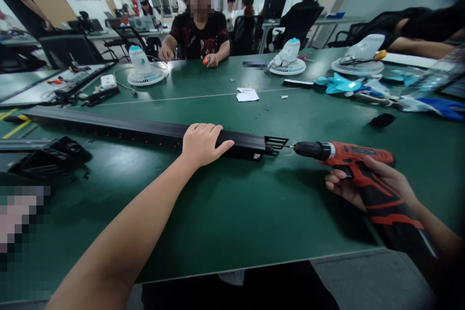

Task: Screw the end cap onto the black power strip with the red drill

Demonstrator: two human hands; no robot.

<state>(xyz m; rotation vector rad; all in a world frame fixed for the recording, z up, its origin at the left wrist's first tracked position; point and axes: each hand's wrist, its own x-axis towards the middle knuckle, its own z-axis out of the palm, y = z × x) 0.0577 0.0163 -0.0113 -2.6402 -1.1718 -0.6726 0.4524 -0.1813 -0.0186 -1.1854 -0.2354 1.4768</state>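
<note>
A long black metal rail (160,133) with small red marks along its side lies across the green table. My left hand (203,144) grips it from above near its right end, fingers over the top and thumb pointing right. My right hand (348,186) is wrapped round the handle of a red and black cordless drill (363,155), a finger at the trigger. The drill's thin bit (286,146) points left at the rail's end, where a slotted black bracket (276,142) sticks out. Whether the tip touches a screw I cannot make out.
White fan parts (145,75) stand along the far side, where a person (199,34) sits with an orange item in hand. Blue fan blades (337,84) and gloves (436,106) lie at right. Black metal parts (47,160) are at left; white paper (247,95) lies mid-table.
</note>
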